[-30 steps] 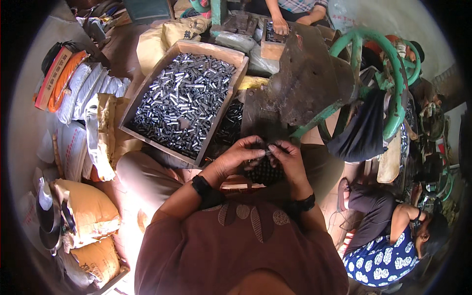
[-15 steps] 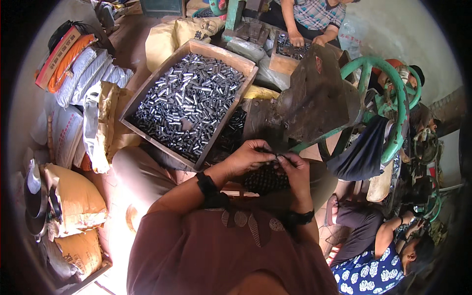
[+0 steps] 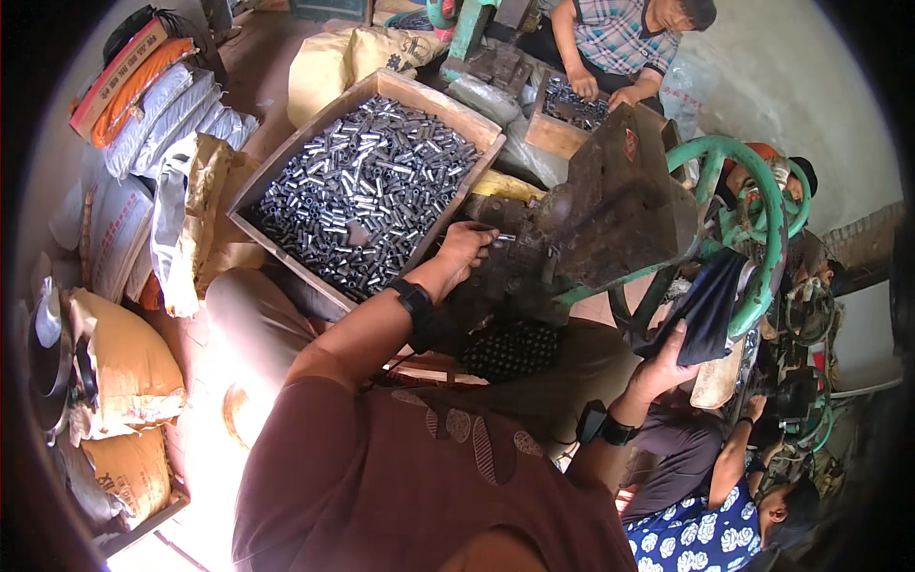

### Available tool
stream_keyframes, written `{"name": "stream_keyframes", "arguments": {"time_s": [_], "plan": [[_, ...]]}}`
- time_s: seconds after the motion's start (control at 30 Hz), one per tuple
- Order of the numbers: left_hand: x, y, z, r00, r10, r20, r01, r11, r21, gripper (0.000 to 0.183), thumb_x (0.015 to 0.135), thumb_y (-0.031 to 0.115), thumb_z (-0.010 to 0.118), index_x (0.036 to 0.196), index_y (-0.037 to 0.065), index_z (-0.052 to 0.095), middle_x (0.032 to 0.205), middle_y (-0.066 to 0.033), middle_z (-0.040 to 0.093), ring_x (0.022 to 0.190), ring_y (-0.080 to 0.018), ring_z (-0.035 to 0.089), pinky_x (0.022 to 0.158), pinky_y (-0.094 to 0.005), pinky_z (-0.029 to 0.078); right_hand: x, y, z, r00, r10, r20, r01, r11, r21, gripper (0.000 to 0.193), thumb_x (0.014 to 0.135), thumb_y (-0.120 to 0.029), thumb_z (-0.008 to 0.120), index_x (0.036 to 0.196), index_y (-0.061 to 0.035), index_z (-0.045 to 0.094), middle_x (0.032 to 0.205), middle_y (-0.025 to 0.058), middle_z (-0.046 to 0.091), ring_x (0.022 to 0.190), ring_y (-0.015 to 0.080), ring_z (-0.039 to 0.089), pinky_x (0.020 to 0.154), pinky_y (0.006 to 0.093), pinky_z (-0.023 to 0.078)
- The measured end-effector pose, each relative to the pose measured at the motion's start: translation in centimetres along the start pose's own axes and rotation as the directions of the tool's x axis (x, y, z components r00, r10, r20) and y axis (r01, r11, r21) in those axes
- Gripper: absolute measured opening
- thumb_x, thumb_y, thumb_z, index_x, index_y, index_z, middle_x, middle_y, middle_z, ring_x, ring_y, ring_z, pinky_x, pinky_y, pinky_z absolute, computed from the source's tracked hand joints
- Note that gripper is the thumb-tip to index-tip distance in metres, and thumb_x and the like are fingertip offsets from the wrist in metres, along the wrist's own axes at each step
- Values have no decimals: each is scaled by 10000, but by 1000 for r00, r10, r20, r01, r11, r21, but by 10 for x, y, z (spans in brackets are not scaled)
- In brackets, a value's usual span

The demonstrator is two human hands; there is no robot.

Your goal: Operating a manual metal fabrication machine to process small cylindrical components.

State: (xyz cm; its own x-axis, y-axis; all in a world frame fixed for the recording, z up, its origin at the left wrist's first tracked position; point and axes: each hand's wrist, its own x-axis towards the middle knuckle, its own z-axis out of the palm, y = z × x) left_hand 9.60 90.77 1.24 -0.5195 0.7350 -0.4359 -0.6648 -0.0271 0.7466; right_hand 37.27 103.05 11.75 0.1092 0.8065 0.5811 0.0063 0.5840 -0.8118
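Note:
My left hand (image 3: 467, 247) is closed, pinching a small shiny metal tube (image 3: 505, 237) beside the block of a dark metal hand press (image 3: 620, 205). My right hand (image 3: 662, 370) grips the lower end of a dark cloth (image 3: 703, 310) that hangs at the rim of the press's green handwheel (image 3: 762, 300). Its thumb shows; most of its fingers are hidden behind the cloth. A wooden tray (image 3: 286, 252) heaped with similar metal tubes (image 3: 372, 191) lies to the left of my left hand.
Sacks (image 3: 129, 357) are stacked along the left side, and a yellowish sack (image 3: 357, 62) stands behind the tray. Across from me a person (image 3: 610, 43) reaches into a smaller wooden box (image 3: 553, 133). Another person (image 3: 701, 524) sits at lower right near more green wheels.
My hands were together in front of the press. The left has moved up and left with a metal tube; the right has moved right and down onto the dark cloth. The handwheel looks slightly turned.

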Motion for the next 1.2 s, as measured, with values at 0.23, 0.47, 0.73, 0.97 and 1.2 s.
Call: {"name": "stream_keyframes", "arguments": {"time_s": [0.23, 0.47, 0.73, 0.97, 1.2], "plan": [[10, -5, 5, 993, 83, -90, -63, 977, 203, 126, 787, 91, 623, 868, 9, 572, 626, -2, 519, 482, -63, 381, 380, -220, 245, 33, -76, 19, 996, 5, 89, 10, 987, -162, 421, 747, -188, 674, 1047, 77, 544, 980, 115, 585, 841, 177, 535, 796, 277, 410], [33, -33, 17, 872, 489, -10, -426, 770, 475, 148, 722, 88, 655, 789, -40, 623, 626, -116, 598, 534, -174, 539, 536, -290, 435, 55, -111, 28, 975, 82, 206, -31, 971, -239, 460, 771, -227, 658, 1089, 76, 521, 1010, 124, 585, 869, 185, 529, 818, 271, 393], [17, -11, 12, 820, 560, 117, -421, 452, 786, 192, 718, 122, 650, 849, -16, 629, 677, -179, 611, 641, -216, 590, 620, -321, 455, 10, -26, 9, 994, -85, -61, 70, 972, -226, 511, 737, -248, 705, 1094, 66, 519, 880, 122, 600, 679, 184, 556, 628, 289, 462], [-25, 23, -7, 995, 102, -3, -101, 994, 36, 424, 798, -2, 487, 1208, 39, 389, 974, -110, 557, 812, -263, 607, 612, -358, 505, 60, -111, 31, 982, 90, 163, -53, 973, -223, 443, 760, -161, 671, 1103, 69, 513, 1014, 124, 586, 868, 184, 539, 832, 273, 394], [2, 5, 9, 998, 49, 41, -49, 999, -7, 357, 813, -11, 512, 1111, -113, 344, 936, -179, 540, 756, -286, 629, 493, -306, 498, 57, -111, 31, 980, 104, 169, -60, 967, -246, 509, 775, -279, 664, 1106, 77, 513, 1038, 126, 571, 872, 185, 527, 828, 282, 393]]}}
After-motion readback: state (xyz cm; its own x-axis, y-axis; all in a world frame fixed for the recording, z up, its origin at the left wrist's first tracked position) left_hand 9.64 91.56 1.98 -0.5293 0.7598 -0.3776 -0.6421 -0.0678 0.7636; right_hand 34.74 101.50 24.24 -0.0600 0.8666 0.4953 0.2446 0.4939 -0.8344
